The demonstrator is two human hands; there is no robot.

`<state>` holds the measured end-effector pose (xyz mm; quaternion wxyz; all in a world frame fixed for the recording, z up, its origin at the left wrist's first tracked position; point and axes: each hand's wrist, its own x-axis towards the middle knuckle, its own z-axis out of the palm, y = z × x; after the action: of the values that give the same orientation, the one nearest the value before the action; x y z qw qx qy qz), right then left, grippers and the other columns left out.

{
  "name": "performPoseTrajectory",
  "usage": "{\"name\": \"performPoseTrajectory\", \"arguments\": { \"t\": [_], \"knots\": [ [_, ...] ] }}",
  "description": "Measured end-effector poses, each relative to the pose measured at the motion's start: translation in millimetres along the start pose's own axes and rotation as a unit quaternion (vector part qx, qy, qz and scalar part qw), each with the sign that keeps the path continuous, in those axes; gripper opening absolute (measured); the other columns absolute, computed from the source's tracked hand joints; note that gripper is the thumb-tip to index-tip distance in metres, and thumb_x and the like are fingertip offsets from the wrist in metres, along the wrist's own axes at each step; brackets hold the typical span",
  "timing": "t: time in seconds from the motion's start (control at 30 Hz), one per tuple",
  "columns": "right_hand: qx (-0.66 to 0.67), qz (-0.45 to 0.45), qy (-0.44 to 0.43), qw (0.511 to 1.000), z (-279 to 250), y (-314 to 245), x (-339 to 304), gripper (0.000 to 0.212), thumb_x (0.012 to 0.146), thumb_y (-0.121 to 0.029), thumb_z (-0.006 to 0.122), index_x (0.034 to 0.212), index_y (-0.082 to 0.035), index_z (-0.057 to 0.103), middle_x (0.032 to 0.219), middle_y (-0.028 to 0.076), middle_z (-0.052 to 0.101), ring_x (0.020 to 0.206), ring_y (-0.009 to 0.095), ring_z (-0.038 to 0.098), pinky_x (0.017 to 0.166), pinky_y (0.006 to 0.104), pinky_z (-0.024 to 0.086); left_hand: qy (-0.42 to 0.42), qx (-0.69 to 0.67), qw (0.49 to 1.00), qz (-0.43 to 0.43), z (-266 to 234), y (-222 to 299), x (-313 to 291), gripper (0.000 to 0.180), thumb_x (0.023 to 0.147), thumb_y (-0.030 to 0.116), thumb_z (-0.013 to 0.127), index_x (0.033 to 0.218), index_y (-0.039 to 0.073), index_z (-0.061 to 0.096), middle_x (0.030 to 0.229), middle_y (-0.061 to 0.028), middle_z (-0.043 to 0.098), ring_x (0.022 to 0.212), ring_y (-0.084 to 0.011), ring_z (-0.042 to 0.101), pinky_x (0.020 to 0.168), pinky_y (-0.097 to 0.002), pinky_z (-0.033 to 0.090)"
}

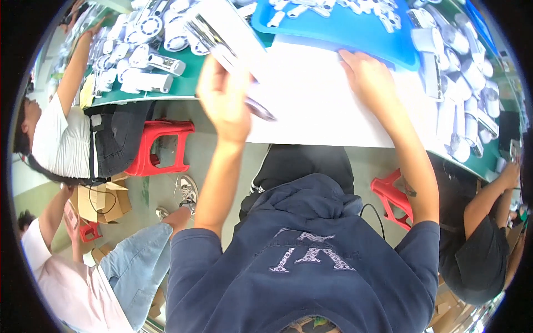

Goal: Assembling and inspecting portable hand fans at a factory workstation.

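Observation:
My left hand [225, 100] is closed round a long white plastic housing [244, 41] with a dark slot along its side, raised over the near edge of the table. Bright glare blurs part of this housing. Just below the fingers a thin dark pointed piece [261, 110] sticks out; whether it belongs to the housing I cannot tell. My right hand [371, 80] lies on a white sheet [311, 102], back upward, its fingers at the near rim of a blue tray [327, 34]. Nothing shows in it. Small white plastic parts [363, 6] lie in the tray.
White round and tubular housings crowd the green table at left [152, 69] and right [463, 83]. People sit or stand on both sides, one with an arm [78, 69] over the table. Red stools [166, 145] and a cardboard box [100, 201] stand on the floor.

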<state>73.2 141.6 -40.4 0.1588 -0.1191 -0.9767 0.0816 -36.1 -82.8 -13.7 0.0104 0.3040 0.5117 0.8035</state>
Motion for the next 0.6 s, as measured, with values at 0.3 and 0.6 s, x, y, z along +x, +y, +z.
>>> {"name": "performPoseTrajectory", "arguments": {
  "t": [0.3,0.6],
  "knots": [
    [0.101,0.079,-0.043,0.991,-12,-6,-6,0.026,0.088,-0.014,0.061,0.114,-0.010,0.064,0.088,0.021,0.068,0.080,0.039,0.065,0.072,0.0450,0.051,-0.150,0.097,0.972,-0.153,46,11,-15,0.043,0.072,0.017,0.080,0.110,0.001,0.066,0.089,-0.0052,0.063,0.075,-0.0127,0.061,0.064,-0.0253,0.050],
    [0.112,0.062,0.018,0.992,-6,-2,-12,0.014,0.088,-0.014,0.062,0.101,-0.009,0.061,0.084,0.018,0.068,0.075,0.039,0.064,0.067,0.0453,0.049,-0.187,0.135,0.962,-0.146,54,1,-14,0.042,0.071,0.016,0.078,0.108,-0.001,0.065,0.093,-0.0072,0.064,0.080,-0.0154,0.063,0.072,-0.0307,0.052]
  ]
}}
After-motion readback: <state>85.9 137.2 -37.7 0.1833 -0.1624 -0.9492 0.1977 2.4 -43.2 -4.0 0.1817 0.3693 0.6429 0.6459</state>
